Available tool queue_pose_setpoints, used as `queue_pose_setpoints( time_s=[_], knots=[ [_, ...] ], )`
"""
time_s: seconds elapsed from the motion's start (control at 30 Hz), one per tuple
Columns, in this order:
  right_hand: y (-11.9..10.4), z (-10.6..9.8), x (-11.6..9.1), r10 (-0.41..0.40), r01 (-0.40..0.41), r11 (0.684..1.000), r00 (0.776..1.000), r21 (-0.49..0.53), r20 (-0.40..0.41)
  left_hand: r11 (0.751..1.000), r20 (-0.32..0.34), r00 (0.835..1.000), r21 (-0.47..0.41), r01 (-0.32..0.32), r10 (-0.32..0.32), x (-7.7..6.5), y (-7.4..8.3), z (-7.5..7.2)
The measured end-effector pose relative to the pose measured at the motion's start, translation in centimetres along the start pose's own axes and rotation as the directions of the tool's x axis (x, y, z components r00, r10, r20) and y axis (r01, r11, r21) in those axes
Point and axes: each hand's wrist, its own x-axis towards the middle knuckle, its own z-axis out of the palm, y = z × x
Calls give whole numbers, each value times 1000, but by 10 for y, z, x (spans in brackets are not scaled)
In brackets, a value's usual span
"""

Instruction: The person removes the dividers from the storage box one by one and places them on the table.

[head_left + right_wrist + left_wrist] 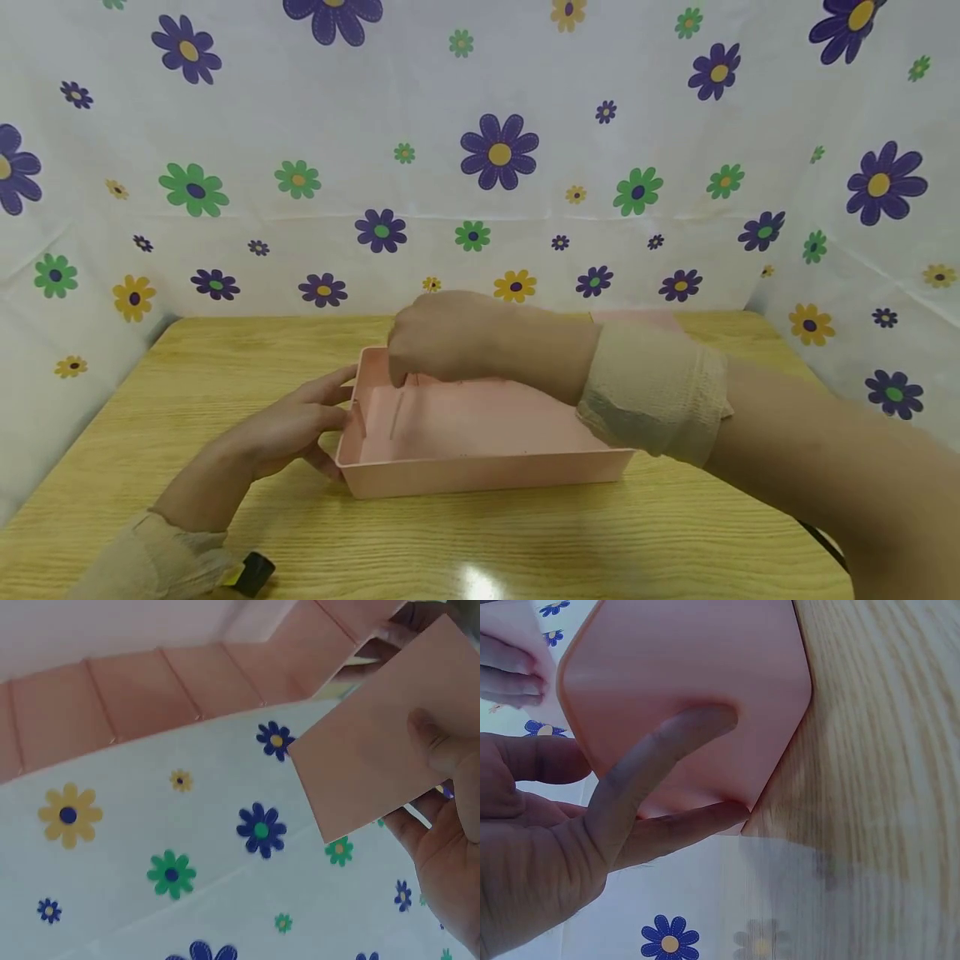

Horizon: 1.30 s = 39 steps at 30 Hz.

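A shallow pink tray [480, 477] lies on the table with its left end by my left hand [296, 429]. That hand's extended fingers touch the outside of the left end. In the left wrist view its thumb [697, 724] presses flat on the tray's outer wall, fingers spread at the edge. My right hand [457, 337] is over the tray's back left part. In the right wrist view it pinches a flat pink panel [367, 750] between thumb and fingers. From the head view the panel is hidden behind the hand. Thin ridges [101, 697] run up the tray's inner wall.
A flat pink piece [637, 319] lies at the back right of the wooden table [480, 546]. White flowered cloth [540, 83] surrounds the back and sides. Near my left wrist is a black and yellow object [253, 575]. A dark cable [823, 543] hangs below my right forearm.
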Motion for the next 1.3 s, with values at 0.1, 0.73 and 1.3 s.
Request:
queue_pose_setpoints(
  time_s=[0.1,0.73,1.3],
  knots=[
    [8,0,-17,-9,10,1000,999,21,-44,1000,-11,1000,9,3,-2,0,0,1],
    [68,89,-186,356,-323,929,912,179,-205,1000,-24,1000,23,14,-13,1,1,4],
    [27,166,-288,559,-531,817,825,227,-84,1000,-9,1000,21,15,-15,1,1,1]
  ],
)
